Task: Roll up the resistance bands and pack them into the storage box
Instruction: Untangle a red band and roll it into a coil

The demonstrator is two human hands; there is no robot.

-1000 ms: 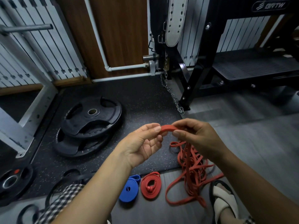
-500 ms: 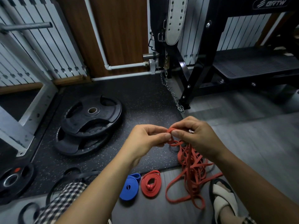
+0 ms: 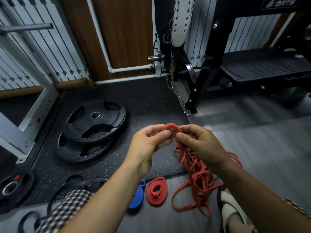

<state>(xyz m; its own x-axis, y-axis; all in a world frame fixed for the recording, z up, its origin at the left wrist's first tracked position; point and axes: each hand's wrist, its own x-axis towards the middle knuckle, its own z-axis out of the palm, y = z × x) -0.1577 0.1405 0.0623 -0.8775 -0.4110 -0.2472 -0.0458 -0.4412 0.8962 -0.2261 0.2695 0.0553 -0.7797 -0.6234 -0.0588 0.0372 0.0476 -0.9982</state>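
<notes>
Two bare hands meet at the centre of the view, above a gym floor. The left hand (image 3: 148,142) has its fingers curled, and its thumb and forefinger pinch the left edge of a small flat coil. The coil is the rolled start of a red resistance band (image 3: 172,130). The right hand (image 3: 200,143), also curled, pinches the coil's right edge between thumb and fingertips. The two thumbs sit just beside each other under the coil, which is tilted so its face shows to the camera.

At lower left, black loops (image 3: 94,181) lie on the floor, partly hidden by a checked cloth (image 3: 70,204). Stacked weight plates (image 3: 101,125) sit further back on the left. The left forearm covers part of a rolled blue band (image 3: 137,197). Just beside it, a rolled red band (image 3: 156,190) lies in full view. The right wrist hides part of the loose tangle (image 3: 198,180), and how many strands make it up is hard to tell. A sandalled foot (image 3: 230,209) is cut off at the bottom edge.

The unrolled length of the held band hangs from the coil, passes under the right palm and joins that tangle on the floor, below and slightly right of the hands.
</notes>
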